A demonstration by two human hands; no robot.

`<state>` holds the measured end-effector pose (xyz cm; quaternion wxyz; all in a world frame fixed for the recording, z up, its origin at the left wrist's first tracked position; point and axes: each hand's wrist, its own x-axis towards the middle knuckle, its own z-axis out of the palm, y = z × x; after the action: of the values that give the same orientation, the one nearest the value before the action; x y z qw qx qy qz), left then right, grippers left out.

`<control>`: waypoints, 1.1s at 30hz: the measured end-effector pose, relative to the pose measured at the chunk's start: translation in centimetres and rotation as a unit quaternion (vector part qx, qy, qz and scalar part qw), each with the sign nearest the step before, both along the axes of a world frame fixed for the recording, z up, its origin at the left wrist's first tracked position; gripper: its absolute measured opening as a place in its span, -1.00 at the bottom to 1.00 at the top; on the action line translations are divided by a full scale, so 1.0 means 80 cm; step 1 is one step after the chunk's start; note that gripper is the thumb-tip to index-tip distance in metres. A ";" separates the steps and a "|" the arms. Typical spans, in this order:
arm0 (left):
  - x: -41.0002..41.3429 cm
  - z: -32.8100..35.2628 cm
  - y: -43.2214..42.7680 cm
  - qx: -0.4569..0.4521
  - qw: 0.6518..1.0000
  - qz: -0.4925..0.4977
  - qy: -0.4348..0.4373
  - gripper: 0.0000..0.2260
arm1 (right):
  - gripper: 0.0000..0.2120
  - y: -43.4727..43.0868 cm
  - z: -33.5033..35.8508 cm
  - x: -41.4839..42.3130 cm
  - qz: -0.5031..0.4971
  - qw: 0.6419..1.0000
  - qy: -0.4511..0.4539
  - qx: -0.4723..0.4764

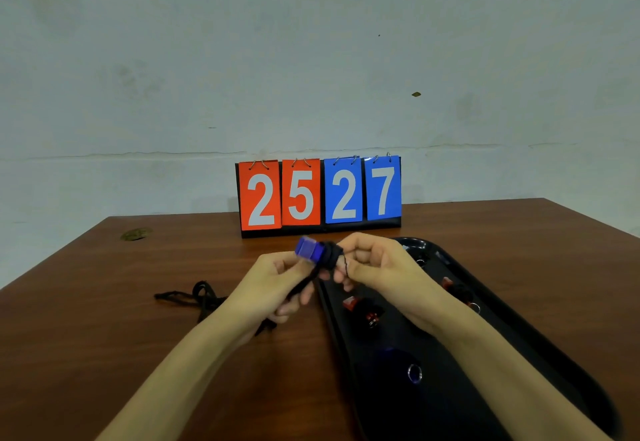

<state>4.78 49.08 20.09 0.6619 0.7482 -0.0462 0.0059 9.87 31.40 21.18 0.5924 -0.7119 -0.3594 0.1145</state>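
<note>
A small blue block-shaped piece (306, 249) with a black cord (304, 284) wound at its end is held up over the brown table (104, 302). My left hand (277, 284) holds the blue piece from below with curled fingers, and the cord runs down through that hand. My right hand (374, 267) pinches the black wound part beside the blue piece. The cord's loose end (197, 297) lies on the table to the left.
A long black tray (540, 347) lies at the right under my right forearm, holding red-and-black pieces (363, 309), metal rings (414, 373) and a dark blue piece. A flip scoreboard (320, 194) reading 25 27 stands at the table's far edge against the wall.
</note>
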 end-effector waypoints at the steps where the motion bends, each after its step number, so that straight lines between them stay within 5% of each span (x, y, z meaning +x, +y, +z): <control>1: 0.001 -0.003 -0.003 0.008 1.000 0.002 0.001 -0.80 | -0.85 -0.001 0.001 0.001 -0.016 0.999 0.020 0.024; 10: 0.008 -0.027 -0.022 0.170 0.976 0.042 -0.128 -0.78 | -0.90 0.005 -0.012 0.016 -0.204 0.979 0.019 0.002; 16: 0.003 -0.029 -0.024 0.238 0.957 0.054 -0.155 -0.88 | -0.92 0.006 -0.023 0.011 -0.278 0.938 -0.156 -0.137; 28: 0.011 -0.014 0.000 0.272 0.948 0.102 -0.130 -0.70 | -0.92 0.009 -0.028 0.005 -0.137 0.884 -0.343 -0.286; 33: 0.009 -0.004 0.008 0.224 0.955 0.107 -0.159 -0.74 | -0.89 0.016 -0.034 -0.002 -0.032 0.936 -0.268 -0.226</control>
<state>5.51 49.73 19.74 0.4570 0.8670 -0.0708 0.1856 9.67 32.68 18.46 0.3010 -0.8427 -0.4459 -0.0213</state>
